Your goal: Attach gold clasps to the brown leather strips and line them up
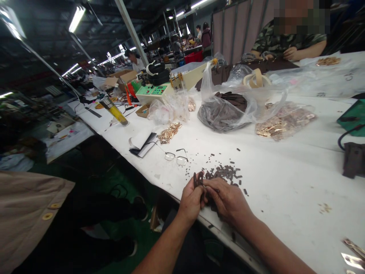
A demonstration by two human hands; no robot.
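Together, the left hand [188, 201] and right hand [229, 198] pinch a dark strip [200, 177] at the near edge of the white table [285, 171]. Just beyond lie loose dark bits [225, 173], with glasses [181, 160] farther left and gold parts [169, 133] behind them.

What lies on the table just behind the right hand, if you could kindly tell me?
A loose pile of small dark pieces lies on the white table behind the right hand. The hand hides the near side, so what lies there cannot be seen.
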